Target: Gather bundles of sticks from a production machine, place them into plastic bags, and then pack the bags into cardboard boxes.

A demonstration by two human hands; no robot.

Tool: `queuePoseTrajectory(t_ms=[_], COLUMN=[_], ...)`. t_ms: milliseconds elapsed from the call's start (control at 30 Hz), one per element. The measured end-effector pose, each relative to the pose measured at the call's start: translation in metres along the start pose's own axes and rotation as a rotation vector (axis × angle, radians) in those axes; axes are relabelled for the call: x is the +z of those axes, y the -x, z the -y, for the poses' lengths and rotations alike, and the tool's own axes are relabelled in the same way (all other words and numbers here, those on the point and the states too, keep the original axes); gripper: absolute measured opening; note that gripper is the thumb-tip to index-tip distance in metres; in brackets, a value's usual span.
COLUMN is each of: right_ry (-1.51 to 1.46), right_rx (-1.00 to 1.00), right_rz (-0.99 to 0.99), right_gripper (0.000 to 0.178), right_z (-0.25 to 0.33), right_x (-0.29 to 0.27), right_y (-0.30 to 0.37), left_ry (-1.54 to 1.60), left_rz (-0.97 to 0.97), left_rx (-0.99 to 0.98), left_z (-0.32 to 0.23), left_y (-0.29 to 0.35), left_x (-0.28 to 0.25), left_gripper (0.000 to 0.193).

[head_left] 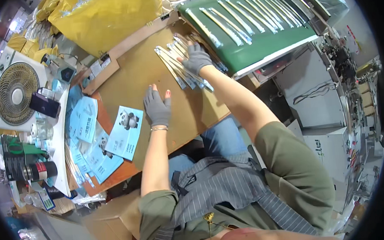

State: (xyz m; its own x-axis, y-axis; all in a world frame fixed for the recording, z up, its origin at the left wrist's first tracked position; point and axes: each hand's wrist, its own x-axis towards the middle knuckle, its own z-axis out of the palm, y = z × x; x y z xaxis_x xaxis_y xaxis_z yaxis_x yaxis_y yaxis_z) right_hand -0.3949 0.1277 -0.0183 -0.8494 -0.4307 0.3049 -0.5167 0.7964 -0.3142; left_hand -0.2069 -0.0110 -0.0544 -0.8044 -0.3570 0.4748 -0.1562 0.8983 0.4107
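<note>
My left hand [158, 108], in a grey glove with bare fingertips, lies flat and empty on the brown tabletop [132, 75]. Right of it is a loose pile of wrapped chopsticks [171, 66], pale sticks in clear sleeves with blue ends. My right hand [197, 59], gloved alike, rests over the far right part of this pile with fingers extended; what lies under the palm is hidden. More wrapped chopsticks [238, 18] lie spaced in a row on the green conveyor belt [258, 47]. Blue printed packs with a panda picture [124, 128] overlap left of my left hand.
A wooden rail [130, 42] borders the table's far side, with a yellow sack [106, 19] behind it. On the left stand a box fan [16, 93], a phone [44, 105] and a dark flask [40, 171]. Machinery [342, 62] fills the right side.
</note>
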Motion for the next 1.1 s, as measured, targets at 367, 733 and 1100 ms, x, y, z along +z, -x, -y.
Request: queuePoseTrajectory(t_ms=[367,733,1100], right_ry=[-0.373,-0.651,0.063], right_rx=[0.247,0.12,-0.343], right_rz=[0.173,0.008,0.193], right_gripper=[0.068,0.046,0.037], right_z=[0.1,0.032,0.042], right_x=[0.027,-0.035,-0.003], right_y=[0.044,0.113,0.046], left_ry=[0.039,-0.039,-0.009], left_rz=[-0.052,-0.075,-0.106], left_rx=[-0.024,-0.082,-0.054], left_z=[0.041,0.053,0.06], left_y=[-0.024,-0.017,-0.017], left_x=[0.005,-0.007,-0.008], left_gripper=[0.043,0.066,0.068])
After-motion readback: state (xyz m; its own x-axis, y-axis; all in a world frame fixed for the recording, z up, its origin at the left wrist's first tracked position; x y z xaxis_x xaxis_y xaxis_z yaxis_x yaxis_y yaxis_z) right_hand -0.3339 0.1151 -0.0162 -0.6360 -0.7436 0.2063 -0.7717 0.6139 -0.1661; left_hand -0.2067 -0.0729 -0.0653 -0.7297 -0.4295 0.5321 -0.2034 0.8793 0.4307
